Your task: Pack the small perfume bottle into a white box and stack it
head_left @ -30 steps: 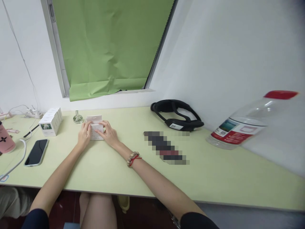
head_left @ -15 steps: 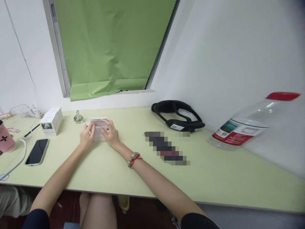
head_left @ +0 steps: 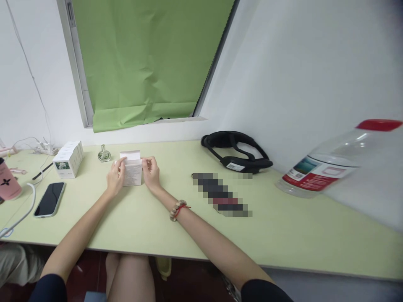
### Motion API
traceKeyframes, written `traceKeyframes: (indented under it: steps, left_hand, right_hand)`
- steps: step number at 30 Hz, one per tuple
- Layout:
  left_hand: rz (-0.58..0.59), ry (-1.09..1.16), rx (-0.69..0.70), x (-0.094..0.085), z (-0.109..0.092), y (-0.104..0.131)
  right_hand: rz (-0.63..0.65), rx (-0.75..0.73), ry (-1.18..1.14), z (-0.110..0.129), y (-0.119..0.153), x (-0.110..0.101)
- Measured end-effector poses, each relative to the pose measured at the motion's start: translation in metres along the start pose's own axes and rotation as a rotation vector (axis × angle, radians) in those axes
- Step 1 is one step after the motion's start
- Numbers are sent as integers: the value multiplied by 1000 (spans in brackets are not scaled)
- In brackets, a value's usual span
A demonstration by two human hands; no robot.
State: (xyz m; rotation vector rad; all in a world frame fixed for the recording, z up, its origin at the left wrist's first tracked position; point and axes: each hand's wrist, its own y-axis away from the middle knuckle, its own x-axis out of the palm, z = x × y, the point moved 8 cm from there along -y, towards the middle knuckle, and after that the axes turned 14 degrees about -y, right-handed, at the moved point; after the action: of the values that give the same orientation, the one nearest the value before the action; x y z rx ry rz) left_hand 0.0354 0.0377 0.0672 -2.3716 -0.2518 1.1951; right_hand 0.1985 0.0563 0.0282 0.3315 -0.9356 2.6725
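Observation:
A small pale carton (head_left: 132,175) with fine print on its front stands on the table between my hands, its top flap raised. My left hand (head_left: 115,179) grips the left side, fingers along the upper edge. My right hand (head_left: 152,175) is closed with thumb and fingertips at the upper right edge, by a side flap. What lies inside the carton is hidden. Just behind and left stands a small clear glass perfume bottle (head_left: 103,155). Farther left is a row of white boxes (head_left: 67,161) with a white-flower picture.
A phone (head_left: 49,200) and a pink cup (head_left: 9,182) lie to the left, with a white cable. To the right are a black headset (head_left: 237,161), a pixelated dark object (head_left: 218,193) and a large red-capped plastic bottle (head_left: 317,167). A wall bounds the table behind.
The carton's top flap has come up higher. My right hand has drawn back from the front of the carton to its right edge; my left hand stays on the left side.

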Motion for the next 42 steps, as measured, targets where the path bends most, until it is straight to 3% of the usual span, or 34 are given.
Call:
traceKeyframes:
  steps: [10,18,24,28,35,42]
  left_hand:
    - [-20,268,-146,11,10,1]
    - [-3,470,-202,25,19,-4]
    - [18,456,-199,27,19,-5]
    - [2,408,-197,27,20,-7]
    - [-4,533,-194,23,21,-10]
    - [12,606,-164,27,22,-8]
  right_hand:
    - [-60,139,-177,-19,1,2]
    - [-39,318,-195,-42,2,7]
    - [175,561,-389,-49,10,33]
    - [229,616,-443,-47,14,39]
    - [220,694,-511,-47,22,41]
    - [81,751,-511,-50,26,33]
